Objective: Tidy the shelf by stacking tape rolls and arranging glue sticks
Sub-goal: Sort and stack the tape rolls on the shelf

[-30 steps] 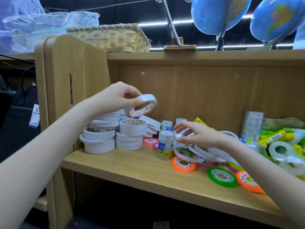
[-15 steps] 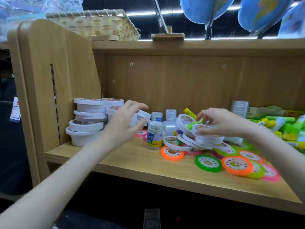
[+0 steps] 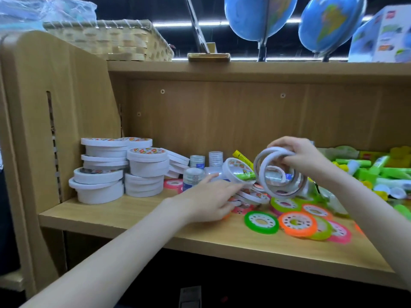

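Right hand raised above the shelf, fingers curled round a bundle of thin white tape rolls held on edge. Left hand low over the shelf board, fingers loose and extended, index finger pointing forward, tips among flat white rolls lying in a slanted heap; grasping nothing visible. Stacked white tape rolls at the left end against the side panel. Small clear tape rolls upright just behind the left hand. Neon green, orange and pink rolls flat near the front edge. Green and yellow glue sticks piled loose at the right end. Wicker basket and globes on top.
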A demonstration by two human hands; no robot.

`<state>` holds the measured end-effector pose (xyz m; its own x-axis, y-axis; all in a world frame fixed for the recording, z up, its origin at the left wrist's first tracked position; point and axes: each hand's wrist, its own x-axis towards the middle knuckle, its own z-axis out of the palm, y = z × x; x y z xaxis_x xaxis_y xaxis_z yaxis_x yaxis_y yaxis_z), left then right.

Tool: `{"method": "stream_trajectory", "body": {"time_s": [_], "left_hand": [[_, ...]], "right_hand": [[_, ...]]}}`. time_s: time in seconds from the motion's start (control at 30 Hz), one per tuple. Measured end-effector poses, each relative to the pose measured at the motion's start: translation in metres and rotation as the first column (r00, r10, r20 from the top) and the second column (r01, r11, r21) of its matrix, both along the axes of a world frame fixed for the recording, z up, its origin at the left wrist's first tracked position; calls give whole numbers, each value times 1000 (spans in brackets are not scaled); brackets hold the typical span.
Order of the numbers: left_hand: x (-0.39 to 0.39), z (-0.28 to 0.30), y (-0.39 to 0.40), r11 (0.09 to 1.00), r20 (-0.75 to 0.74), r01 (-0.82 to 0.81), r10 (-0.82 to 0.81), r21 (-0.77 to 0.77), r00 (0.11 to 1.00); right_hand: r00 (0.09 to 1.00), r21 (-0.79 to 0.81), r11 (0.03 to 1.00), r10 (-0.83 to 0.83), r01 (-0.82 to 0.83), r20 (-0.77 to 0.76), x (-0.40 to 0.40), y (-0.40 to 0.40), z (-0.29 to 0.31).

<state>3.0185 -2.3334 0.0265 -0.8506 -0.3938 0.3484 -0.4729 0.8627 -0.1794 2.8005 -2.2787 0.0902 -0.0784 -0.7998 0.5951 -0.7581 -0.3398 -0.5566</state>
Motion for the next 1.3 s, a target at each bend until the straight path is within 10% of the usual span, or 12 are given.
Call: {"method": "stream_trajectory", "body": {"time_s": [0.3, 0.77, 1.13, 1.3], "left_hand": [[-5, 9, -9, 998, 49, -34, 32, 54, 998], [15, 3, -13, 992, 38, -52, 47, 115, 998], [2, 21, -16, 981, 296, -196, 191, -14, 936], [7, 40, -20, 960, 26, -88, 84, 265, 996]], "right_hand": [[866, 167, 986, 61, 26, -496, 18, -30, 23], [819, 380, 921, 152, 86, -553, 21, -72, 5], [692, 168, 953, -55, 251, -720, -14, -37, 35], [723, 237, 888, -139, 393, -677, -34, -21, 51]]}}
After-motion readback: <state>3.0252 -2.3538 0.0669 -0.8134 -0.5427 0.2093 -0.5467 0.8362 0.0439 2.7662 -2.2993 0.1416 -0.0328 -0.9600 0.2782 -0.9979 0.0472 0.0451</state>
